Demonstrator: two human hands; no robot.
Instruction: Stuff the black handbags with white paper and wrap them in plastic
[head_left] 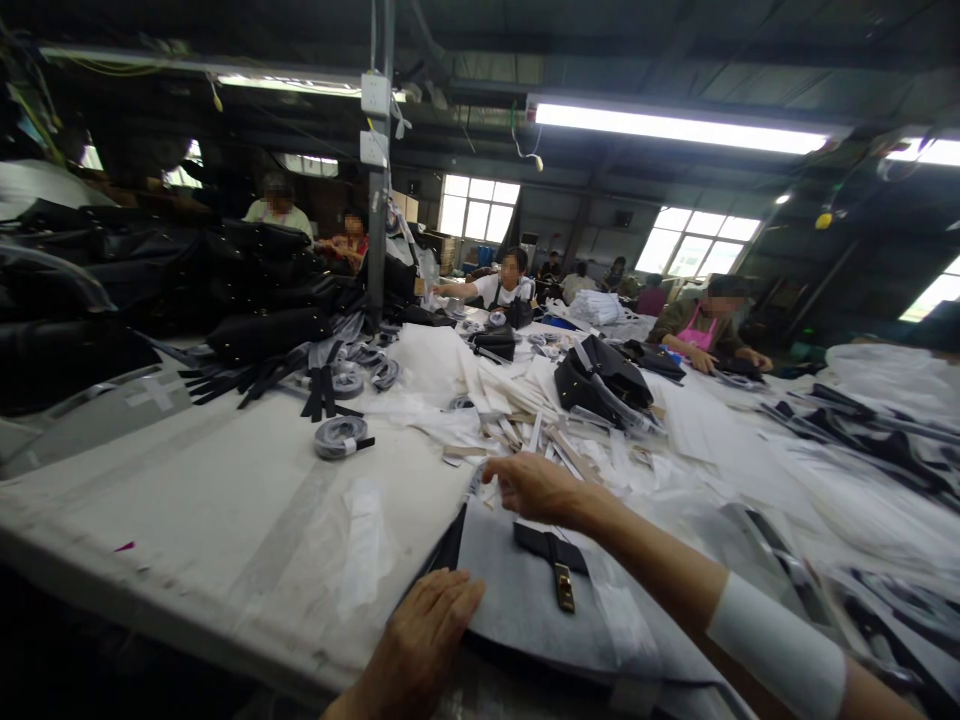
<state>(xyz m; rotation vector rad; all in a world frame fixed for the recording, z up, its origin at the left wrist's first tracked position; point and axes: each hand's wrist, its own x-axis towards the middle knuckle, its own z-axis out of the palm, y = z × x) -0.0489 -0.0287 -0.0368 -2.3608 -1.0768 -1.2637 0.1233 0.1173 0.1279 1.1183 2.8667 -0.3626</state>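
A bag wrapped in grey film point(525, 600) lies at the near edge of the table, with a black strap and brass clasp point(559, 570) on its front. My left hand point(427, 625) lies flat on its near left corner, fingers stretched out. My right hand point(532, 485) reaches over the bag's far edge, fingers curled into a pinch on something small and pale that I cannot make out, at the edge of a heap of paper strips point(525, 430).
A long white table point(187, 500) carries a tape roll point(341, 436), black straps point(247, 380), black bags point(604, 385) and stacked black bags point(150, 270) at left. A pole point(379, 200) rises mid-table. Several other people sit at the far side.
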